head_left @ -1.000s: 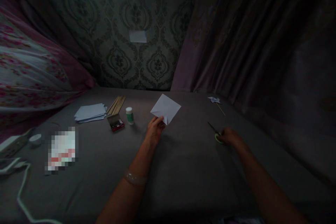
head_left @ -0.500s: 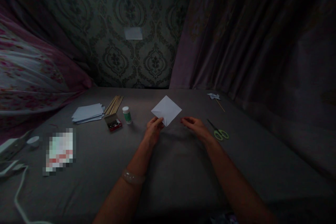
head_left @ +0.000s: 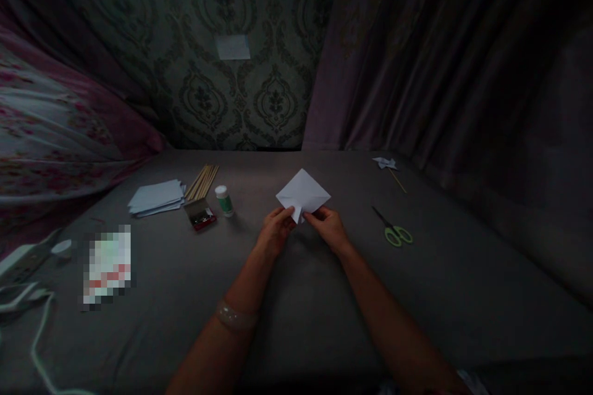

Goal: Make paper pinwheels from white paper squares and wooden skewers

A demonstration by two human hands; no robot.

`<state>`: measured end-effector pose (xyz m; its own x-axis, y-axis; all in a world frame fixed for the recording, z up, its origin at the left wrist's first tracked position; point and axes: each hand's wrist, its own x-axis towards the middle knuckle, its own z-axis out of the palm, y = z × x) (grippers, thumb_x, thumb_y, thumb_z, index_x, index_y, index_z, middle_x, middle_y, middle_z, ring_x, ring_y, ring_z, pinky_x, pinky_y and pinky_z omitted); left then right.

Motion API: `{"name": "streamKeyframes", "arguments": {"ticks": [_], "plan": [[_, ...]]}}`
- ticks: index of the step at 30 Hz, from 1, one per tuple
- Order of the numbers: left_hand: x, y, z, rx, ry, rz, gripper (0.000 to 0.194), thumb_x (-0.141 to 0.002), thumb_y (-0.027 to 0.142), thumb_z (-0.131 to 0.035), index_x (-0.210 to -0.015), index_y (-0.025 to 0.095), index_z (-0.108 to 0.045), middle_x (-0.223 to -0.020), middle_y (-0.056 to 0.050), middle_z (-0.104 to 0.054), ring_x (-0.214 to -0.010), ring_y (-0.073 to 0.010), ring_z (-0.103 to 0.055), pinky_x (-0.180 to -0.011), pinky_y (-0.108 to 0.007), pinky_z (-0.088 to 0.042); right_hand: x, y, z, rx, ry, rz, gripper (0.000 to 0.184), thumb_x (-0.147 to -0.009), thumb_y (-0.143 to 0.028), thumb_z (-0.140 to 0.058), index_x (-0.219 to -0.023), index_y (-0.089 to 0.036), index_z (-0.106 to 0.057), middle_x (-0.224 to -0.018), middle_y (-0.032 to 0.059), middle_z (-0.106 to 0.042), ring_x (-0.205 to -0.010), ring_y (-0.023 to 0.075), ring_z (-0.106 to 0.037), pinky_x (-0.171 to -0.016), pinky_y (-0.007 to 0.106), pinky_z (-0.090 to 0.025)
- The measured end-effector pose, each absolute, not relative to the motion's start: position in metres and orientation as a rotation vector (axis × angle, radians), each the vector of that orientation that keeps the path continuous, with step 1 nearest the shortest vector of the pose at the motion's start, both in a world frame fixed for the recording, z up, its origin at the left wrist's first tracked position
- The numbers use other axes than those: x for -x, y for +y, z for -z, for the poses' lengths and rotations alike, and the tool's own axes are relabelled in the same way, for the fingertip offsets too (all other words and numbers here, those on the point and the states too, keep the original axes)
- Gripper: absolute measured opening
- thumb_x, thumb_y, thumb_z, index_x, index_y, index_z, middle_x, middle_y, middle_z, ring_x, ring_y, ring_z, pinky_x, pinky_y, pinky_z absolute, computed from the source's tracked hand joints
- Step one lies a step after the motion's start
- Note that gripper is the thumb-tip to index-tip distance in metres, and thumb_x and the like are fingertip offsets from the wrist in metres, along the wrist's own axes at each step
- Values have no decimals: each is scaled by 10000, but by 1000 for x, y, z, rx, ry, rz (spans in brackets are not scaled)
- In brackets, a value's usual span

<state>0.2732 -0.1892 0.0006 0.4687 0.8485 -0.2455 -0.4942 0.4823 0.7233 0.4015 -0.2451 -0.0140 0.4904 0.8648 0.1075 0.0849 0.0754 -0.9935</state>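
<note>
A creased white sheet of paper (head_left: 304, 188) is held up like a diamond, one corner pointing away from me and its near corner between my hands. My left hand (head_left: 277, 227) pinches the near left edge, thumb on top. On the near right edge, my right hand (head_left: 328, 224) grips the same sheet between thumb and fingers. A small split or fold shows at the near corner between my thumbs. The fingers beneath the paper are partly hidden.
Scissors with green handles (head_left: 397, 235) and a paper pinwheel (head_left: 385, 163) on a stick lie to the right. Leftward are a glue bottle (head_left: 224, 202), an opened small box (head_left: 202, 217), wooden sticks (head_left: 202, 182), a paper stack (head_left: 157, 197) and a power strip (head_left: 21, 262).
My right hand has moved left and taken hold of the paper's near right edge; before, it was apart from it. The near corner now looks split or folded. The view has shifted slightly.
</note>
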Motion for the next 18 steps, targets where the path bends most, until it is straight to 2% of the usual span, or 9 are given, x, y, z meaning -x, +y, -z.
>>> {"name": "streamKeyframes", "arguments": {"ticks": [5,10,13,15,18], "plan": [[-274,-193,-3,-593,644,-870,256,-519,150,-807,-693,132,-620,-654,-3,-636,-542,-75,-556,-509,-192,-416,-399,-245,20,1426,-951,-568,234,-642,-381,-684,-708,-156,-679,-662,29,-684,-607,159,-578,-593,272,-444],[-273,-192,-2,-621,675,-863,236,-556,156,-794,-711,141,-618,-662,-9,-635,-543,-78,-560,-502,-185,-423,-399,-247,22,1472,-994,-520,190,-660,-357,-645,-702,-173,-664,-647,18,-661,-604,159,-561,-611,280,-445],[-272,-190,-2,-645,715,-884,258,-539,171,-817,-692,149,-610,-601,13,-603,-496,-66,-522,-470,-178,-403,-405,-250,19,1472,-1084,-521,148,-634,-291,-605,-712,-182,-670,-702,21,-678,-686,178,-595,-697,300,-466],[-271,-189,-2,-674,738,-904,281,-520,193,-833,-678,151,-606,-553,35,-563,-464,-57,-491,-454,-174,-387,-412,-252,15,1470,-1083,-533,187,-621,-254,-562,-749,-195,-685,-784,26,-705,-779,193,-621,-777,316,-470],[-269,-187,0,-720,762,-931,298,-495,232,-847,-666,147,-619,-546,39,-555,-456,-54,-483,-441,-170,-376,-423,-255,10,1477,-887,-553,231,-662,-303,-536,-794,-201,-696,-852,36,-721,-847,203,-636,-798,320,-471]]}}
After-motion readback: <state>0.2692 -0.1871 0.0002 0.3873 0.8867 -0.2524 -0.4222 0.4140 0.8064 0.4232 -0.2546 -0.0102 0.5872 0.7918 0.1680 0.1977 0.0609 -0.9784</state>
